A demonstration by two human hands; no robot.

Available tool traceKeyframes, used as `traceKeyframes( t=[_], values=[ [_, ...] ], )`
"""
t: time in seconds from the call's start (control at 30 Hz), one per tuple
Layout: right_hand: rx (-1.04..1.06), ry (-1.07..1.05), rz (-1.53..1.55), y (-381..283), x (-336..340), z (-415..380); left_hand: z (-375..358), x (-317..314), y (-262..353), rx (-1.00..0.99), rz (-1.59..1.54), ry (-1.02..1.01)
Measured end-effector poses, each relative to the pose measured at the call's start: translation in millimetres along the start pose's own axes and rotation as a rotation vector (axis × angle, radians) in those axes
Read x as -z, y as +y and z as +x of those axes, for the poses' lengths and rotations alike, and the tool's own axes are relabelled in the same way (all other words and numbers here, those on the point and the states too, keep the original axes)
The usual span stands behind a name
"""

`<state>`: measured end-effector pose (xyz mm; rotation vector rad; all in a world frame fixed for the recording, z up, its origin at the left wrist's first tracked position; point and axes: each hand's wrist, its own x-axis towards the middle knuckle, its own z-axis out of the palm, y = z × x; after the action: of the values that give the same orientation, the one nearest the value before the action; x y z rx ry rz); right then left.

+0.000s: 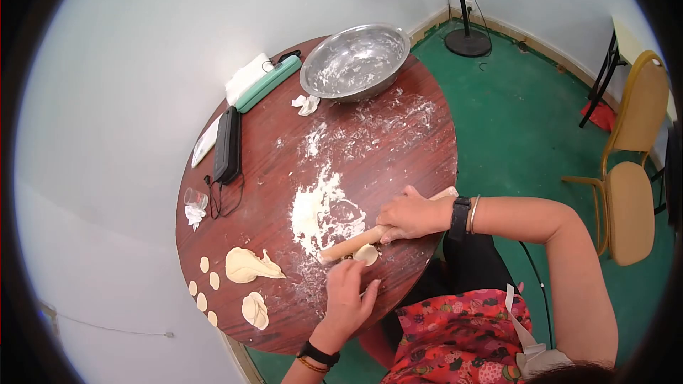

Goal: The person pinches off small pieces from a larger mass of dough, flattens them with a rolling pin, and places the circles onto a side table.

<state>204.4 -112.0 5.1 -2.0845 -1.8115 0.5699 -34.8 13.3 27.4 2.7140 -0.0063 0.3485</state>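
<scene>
My right hand (413,215) is closed over a wooden rolling pin (350,244), which lies slanted on the table. A small round dough wrapper (366,254) shows beside the pin, just under its near edge. My left hand (347,296) is right at the wrapper, fingertips at its near edge and thumb spread apart from the fingers. Beyond the pin, a patch of white flour (310,215) is spread over the wood. To the left lie a larger lump of dough (245,267), overlapping rolled wrappers (255,311) and several small flattened dough pieces (214,281).
The round brown table (413,144) carries a floury metal basin (356,64) at its far side. A green case (269,84), a black device (228,146) with a cord, crumpled tissue (306,104) and a glass (196,199) line the left edge. A chair (629,206) stands right.
</scene>
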Motion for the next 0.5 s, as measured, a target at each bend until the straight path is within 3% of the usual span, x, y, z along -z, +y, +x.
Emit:
traceKeyframes(
  t=[0.1,0.2,0.4,0.5],
  values=[
    [-0.029,-0.102,0.108,-2,9,-2,2,-8,5,0.062,-0.021,-0.135],
    [-0.002,-0.058,0.103,4,6,-4,4,-13,5,0.063,0.045,-0.146],
    [-0.13,0.101,0.139,4,18,-7,5,-9,12,0.068,0.087,-0.187],
    [-0.127,0.267,0.304,9,16,-8,9,-4,10,0.113,0.015,-0.192]
  ],
)
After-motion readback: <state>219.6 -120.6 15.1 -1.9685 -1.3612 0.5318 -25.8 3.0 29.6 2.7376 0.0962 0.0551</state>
